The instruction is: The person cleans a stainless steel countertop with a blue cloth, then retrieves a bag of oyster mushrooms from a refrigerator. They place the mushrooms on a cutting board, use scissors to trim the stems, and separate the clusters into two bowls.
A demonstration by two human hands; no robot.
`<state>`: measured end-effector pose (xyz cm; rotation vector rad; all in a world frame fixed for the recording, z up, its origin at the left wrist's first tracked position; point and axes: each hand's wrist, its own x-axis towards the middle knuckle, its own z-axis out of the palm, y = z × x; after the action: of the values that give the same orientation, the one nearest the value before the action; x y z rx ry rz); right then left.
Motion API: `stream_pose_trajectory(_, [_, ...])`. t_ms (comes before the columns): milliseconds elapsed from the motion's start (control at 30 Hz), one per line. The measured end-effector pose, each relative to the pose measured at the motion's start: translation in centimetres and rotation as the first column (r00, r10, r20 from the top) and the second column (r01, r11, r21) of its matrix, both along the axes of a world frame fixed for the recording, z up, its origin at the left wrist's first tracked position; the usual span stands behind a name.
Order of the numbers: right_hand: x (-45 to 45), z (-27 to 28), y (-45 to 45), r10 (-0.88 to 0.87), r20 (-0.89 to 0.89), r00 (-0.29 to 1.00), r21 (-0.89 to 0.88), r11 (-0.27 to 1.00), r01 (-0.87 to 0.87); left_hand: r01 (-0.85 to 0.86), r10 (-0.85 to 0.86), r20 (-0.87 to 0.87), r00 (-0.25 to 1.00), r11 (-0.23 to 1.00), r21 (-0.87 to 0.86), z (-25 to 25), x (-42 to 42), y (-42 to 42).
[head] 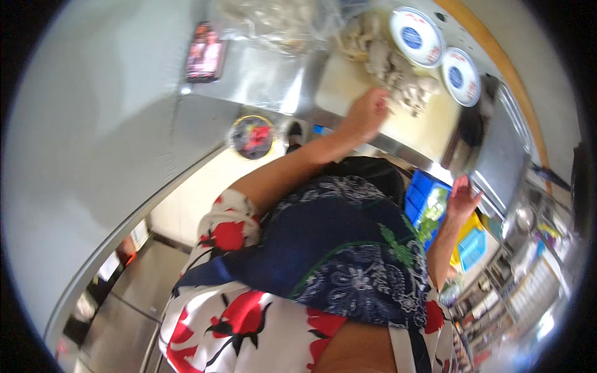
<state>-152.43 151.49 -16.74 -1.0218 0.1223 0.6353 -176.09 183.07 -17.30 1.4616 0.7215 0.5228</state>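
Note:
Oyster mushrooms (389, 60) lie in a loose heap across a white cutting board (345, 81) on the steel counter. My left hand (371, 109) is over the board with its fingers curled, right beside the near end of the heap. Blur hides whether a small piece is between those fingers. My right hand (461, 203) is at the counter's front edge, to the right of the board, with fingers apart and nothing in it. Two round white-and-blue dishes (416, 37) stand along the board's far right side.
A clear plastic bag (280, 23) with pale contents sits left of the board. Near the wall lies a phone (205, 56) with a lit screen. Below the counter are a round bin (253, 136) and a blue crate (415, 196) with leafy greens. A blurred dark object (471, 121) adjoins the board.

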Motion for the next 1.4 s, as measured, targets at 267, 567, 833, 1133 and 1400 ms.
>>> stream_pose_trajectory(267, [-1.6, -3.3, 4.8, 0.717, 0.495, 0.491, -0.864, 0.346, 0.366, 0.118, -0.115, -0.029, 0.993, 0.987, 0.110, 0.8, 2.2, -2.4])
stream_pose_trajectory(567, [-1.4, -5.3, 7.5, 0.782, 0.436, 0.445, -0.867, 0.233, 0.440, 0.364, -0.364, -0.084, 0.927, 0.827, 0.428, -0.1, 7.8, -3.9])
stream_pose_trajectory(833, [-12.0, -2.6, -1.4, 0.682, 0.503, 0.531, -0.861, 0.343, 0.375, 0.599, -0.567, -0.263, 0.780, 0.560, 0.572, 1.3, 16.2, -5.8])
stream_pose_trajectory(1133, [-20.0, -0.4, -8.0, 0.619, 0.400, 0.676, -0.916, 0.244, 0.319, 0.799, -0.494, -0.654, 0.573, 0.158, 0.580, -2.7, 27.7, -11.4])
stream_pose_trajectory(1400, [-21.6, 0.7, -9.5, 0.537, 0.477, 0.696, -0.879, 0.276, 0.389, 0.705, -0.472, -0.580, 0.663, 0.133, 0.697, -2.6, 25.7, -10.8])
